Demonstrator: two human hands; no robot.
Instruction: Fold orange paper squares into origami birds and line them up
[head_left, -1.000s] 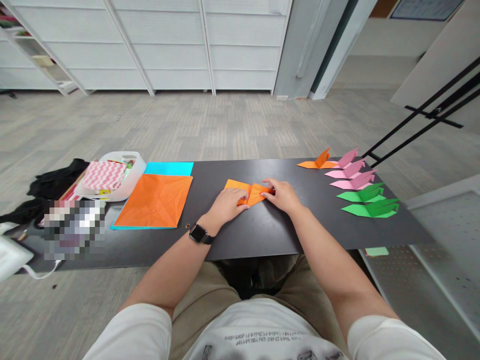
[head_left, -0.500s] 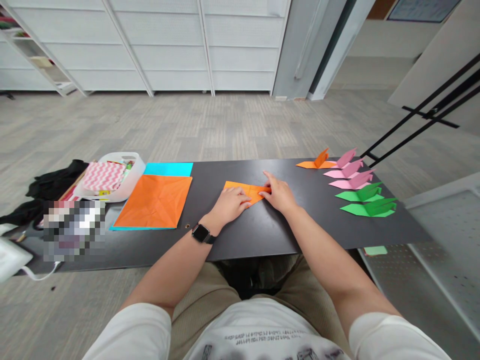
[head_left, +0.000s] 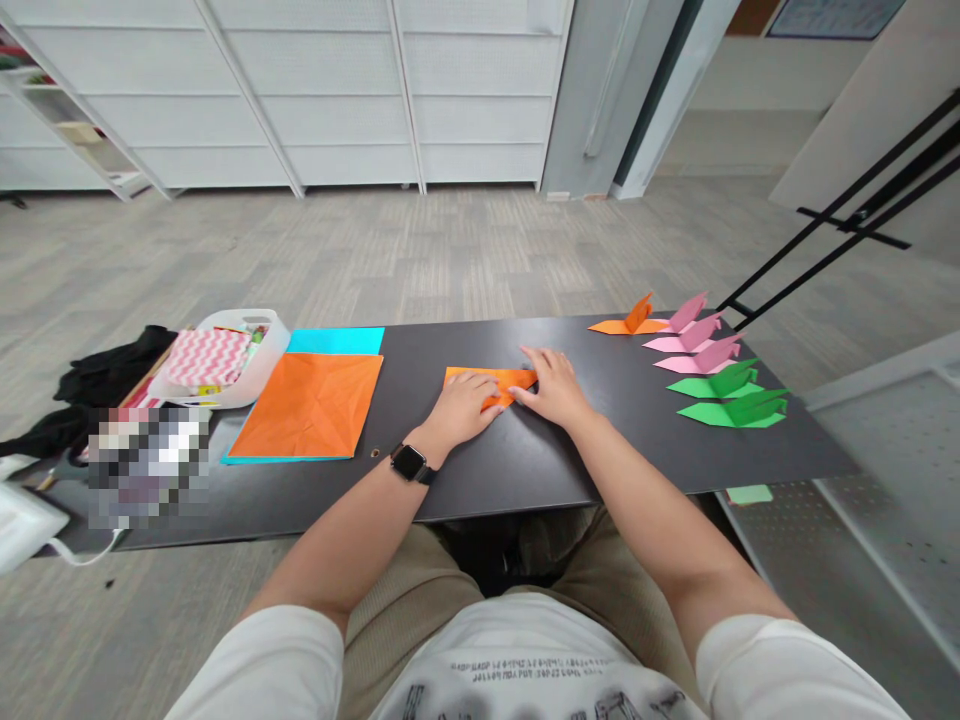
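A folded piece of orange origami paper lies on the dark table in front of me. My left hand rests over its left and middle part, fingers close together, holding it against the tabletop. At the right tip of the paper, my right hand has its thumb on the edge, and its index finger stretches away beyond the far side. Both hands cover some of the folds, so the full shape is hidden. A black watch sits on my left wrist.
To the left are a stack of orange sheets over blue sheets, and a white basket with a pink zigzag cloth. At the right stand folded paper birds: an orange one, pink ones and green ones.
My right thumb has shifted slightly left and toward me along the paper, whose right part now looks narrower. My left hand stays on it. The view has tilted a little.
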